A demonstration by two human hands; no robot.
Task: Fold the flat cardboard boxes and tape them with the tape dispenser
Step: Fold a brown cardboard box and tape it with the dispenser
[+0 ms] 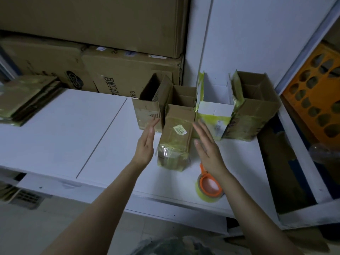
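Cardboard stands between my palms: left hand point(145, 146) and right hand point(206, 146) are both spread flat, flanking the box point(174, 138) and holding nothing. It looks light, hollow and crushable (the glossy tape is slick), so I'd squeeze the side walls. The dispenser point(208, 188) lies under my right wrist, and the flats point(27, 100) are stacked far left.

The right grip's point(207, 146) wrist hides part of the tape dispenser point(208, 189); far left of the left grip point(145, 146), flat boxes point(27, 100) are cut off.
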